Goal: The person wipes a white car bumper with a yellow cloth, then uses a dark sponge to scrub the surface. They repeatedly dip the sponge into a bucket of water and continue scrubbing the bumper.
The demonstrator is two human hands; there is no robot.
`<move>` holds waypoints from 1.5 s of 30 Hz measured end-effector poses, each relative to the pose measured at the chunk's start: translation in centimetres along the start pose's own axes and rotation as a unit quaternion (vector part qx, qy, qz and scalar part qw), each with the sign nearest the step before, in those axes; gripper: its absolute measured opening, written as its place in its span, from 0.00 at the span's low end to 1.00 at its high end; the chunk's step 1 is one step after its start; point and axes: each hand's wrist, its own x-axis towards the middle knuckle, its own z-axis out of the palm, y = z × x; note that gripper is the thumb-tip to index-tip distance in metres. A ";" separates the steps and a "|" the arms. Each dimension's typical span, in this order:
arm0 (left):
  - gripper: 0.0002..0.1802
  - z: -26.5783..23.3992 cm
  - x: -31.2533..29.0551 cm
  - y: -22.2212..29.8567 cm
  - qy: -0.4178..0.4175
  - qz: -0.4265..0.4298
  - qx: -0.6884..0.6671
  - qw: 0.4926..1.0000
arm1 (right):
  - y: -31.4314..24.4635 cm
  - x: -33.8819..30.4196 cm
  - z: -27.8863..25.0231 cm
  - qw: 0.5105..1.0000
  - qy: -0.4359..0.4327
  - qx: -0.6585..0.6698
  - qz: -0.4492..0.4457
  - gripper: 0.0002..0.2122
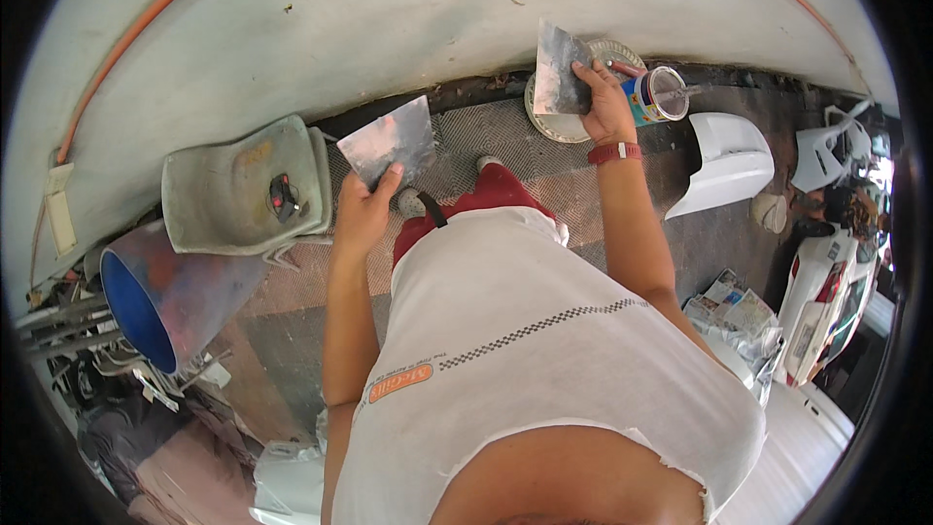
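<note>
My left hand (362, 219) grips a thin, flat rectangular plate (394, 139) by its near edge, thumb on top. Grey and pinkish smears cover the plate's face. Farther out, my right hand (609, 109) holds a similar smeared plate (557, 78), tilted, its thumb across the face. The two plates are apart. Just right of my right hand is a can (643, 97) with a colourful label and a tool sticking out of it. Partly hidden behind that hand lies a round pale ridged item (544, 122), with a red-handled tool (627, 68) by its edge.
A worn plastic chair (209, 185) holding a small black-and-red object (283, 197) stands at left, beside a drum with a blue inside (136, 301). White panels (729, 156), a small bucket (769, 212), newspaper (734, 306) and a white car (821, 306) are at right. A wall (437, 10) runs ahead.
</note>
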 end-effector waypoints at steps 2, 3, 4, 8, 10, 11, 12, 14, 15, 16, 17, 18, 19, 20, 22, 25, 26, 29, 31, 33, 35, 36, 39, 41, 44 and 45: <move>0.21 -1.5 0.5 0.5 -0.033 -0.041 0.004 0.999 | 0.4 -2.8 2.6 0.999 0.026 0.005 0.032 0.14; 0.21 -2.2 0.7 0.5 -0.075 -0.024 0.020 0.997 | 0.8 -4.3 3.8 0.999 -0.004 0.015 0.033 0.14; 0.21 -2.4 1.0 0.5 -0.096 -0.003 0.030 0.995 | 1.5 -5.8 4.9 0.999 -0.016 0.025 0.046 0.14; 0.23 -3.1 2.3 -0.7 -0.164 0.015 0.077 0.983 | 6.6 -10.1 7.5 0.993 -0.068 0.015 0.096 0.15; 0.24 -3.5 3.1 -1.5 -0.142 0.006 0.020 0.990 | 8.8 -11.6 7.8 0.985 -0.122 -0.006 0.121 0.15; 0.24 -3.6 3.5 -1.8 -0.104 0.002 -0.039 0.994 | 9.6 -12.1 7.8 0.992 -0.056 -0.065 0.096 0.15; 0.24 -3.7 3.7 -2.1 -0.069 -0.009 -0.094 0.993 | 10.3 -12.7 7.9 0.992 -0.018 -0.107 0.062 0.16; 0.23 -3.7 4.0 -2.2 -0.070 0.022 -0.089 0.993 | 11.2 -13.6 8.3 0.995 0.087 -0.053 0.023 0.16; 0.23 -3.4 4.0 -2.2 -0.080 0.032 -0.094 0.992 | 11.4 -14.0 8.6 0.996 0.084 -0.018 0.006 0.16; 0.22 -3.2 4.0 -2.0 -0.120 0.035 -0.028 0.992 | 11.7 -14.4 8.9 0.993 0.114 0.015 -0.004 0.16; 0.22 -2.7 3.9 -1.7 -0.183 0.023 -0.026 0.983 | 11.9 -14.8 9.1 0.985 0.156 0.051 -0.054 0.17; 0.22 -2.3 3.7 -1.4 -0.229 0.006 -0.025 0.973 | 12.1 -15.2 9.2 0.992 0.119 -0.007 -0.048 0.16; 0.22 -1.7 3.5 -1.1 -0.296 -0.012 -0.041 0.954 | 12.3 -15.6 9.2 0.991 0.091 -0.067 -0.073 0.16; 0.22 -1.2 3.3 -0.8 -0.307 0.000 0.026 0.951 | 12.3 -16.0 8.8 0.987 0.027 -0.138 -0.075 0.16; 0.22 0.0 3.0 -0.4 -0.372 0.034 0.122 0.920 | 12.2 -16.8 7.7 0.986 -0.025 -0.139 -0.093 0.15; 0.23 2.4 2.8 -0.1 -0.393 0.062 0.130 0.908 | 11.1 -17.7 4.9 0.967 0.190 -0.146 -0.086 0.18; 0.23 3.3 2.8 -0.1 -0.409 0.021 0.084 0.909 | 10.4 -17.9 3.9 0.943 0.294 -0.117 -0.102 0.20; 0.23 5.8 2.8 0.4 -0.445 -0.005 0.101 0.890 | 8.4 -18.5 1.3 0.935 -0.018 -0.309 -0.175 0.23; 0.21 7.4 2.9 1.0 -0.454 -0.014 0.127 0.882 | 7.0 -18.5 -1.1 0.914 0.080 -0.340 -0.208 0.23; 0.20 9.0 3.1 1.7 -0.423 -0.039 0.133 0.895 | 5.7 -18.6 -4.1 0.873 0.261 -0.338 -0.236 0.24; 0.20 11.0 3.4 2.5 -0.376 -0.055 0.093 0.920 | 4.5 -18.8 -7.7 0.927 0.257 -0.165 -0.217 0.23; 0.20 12.1 3.6 2.8 -0.329 -0.083 0.070 0.938 | 4.1 -19.4 -9.3 0.964 0.183 -0.068 -0.182 0.22; 0.23 17.3 3.9 3.2 -0.270 -0.010 -0.028 0.963 | 2.6 -21.9 -12.3 0.972 0.021 -0.182 -0.144 0.20; 0.23 21.0 3.7 3.5 -0.234 0.005 0.104 0.967 | 1.4 -23.7 -12.3 0.819 0.090 -0.545 -0.156 0.20; 0.24 26.4 2.4 3.5 -0.327 0.006 0.149 0.933 | 0.1 -25.0 -11.3 0.750 0.238 -0.456 -0.416 0.21; 0.24 27.8 1.8 3.6 -0.368 -0.007 0.126 0.921 | -0.1 -25.0 -11.4 0.739 0.234 -0.472 -0.420 0.22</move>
